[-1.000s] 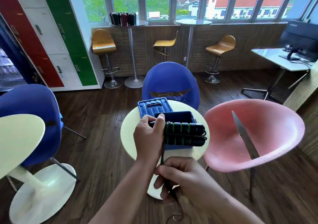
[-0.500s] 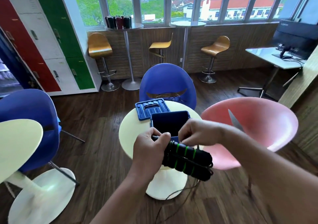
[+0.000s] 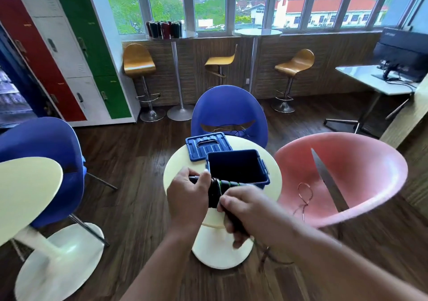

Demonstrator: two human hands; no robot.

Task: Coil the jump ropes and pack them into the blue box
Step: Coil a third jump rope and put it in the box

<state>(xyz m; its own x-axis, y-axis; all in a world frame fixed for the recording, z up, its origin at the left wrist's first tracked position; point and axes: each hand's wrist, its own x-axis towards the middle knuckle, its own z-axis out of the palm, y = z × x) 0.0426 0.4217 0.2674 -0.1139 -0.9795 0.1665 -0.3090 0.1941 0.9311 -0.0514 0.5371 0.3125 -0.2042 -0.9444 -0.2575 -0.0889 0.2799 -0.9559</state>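
Blue box [image 3: 236,165] mouth open upward, free drop-in from top. Near-left rim blocked: rope handles [image 3: 214,193] gripped by left hand [image 3: 188,195] + right hand [image 3: 245,210]. Lid [image 3: 207,145] flat at far-left corner. Bare tabletop [image 3: 178,168] left of box. Pink chair [image 3: 347,180] crowds rt side.

Our bare forearms reach forward and meet in front of us. Our left hand [image 3: 188,199] curls round the jump rope handles [image 3: 215,196], thumb on top; our right hand [image 3: 245,210], just beside it, grips them too, fingers curled under
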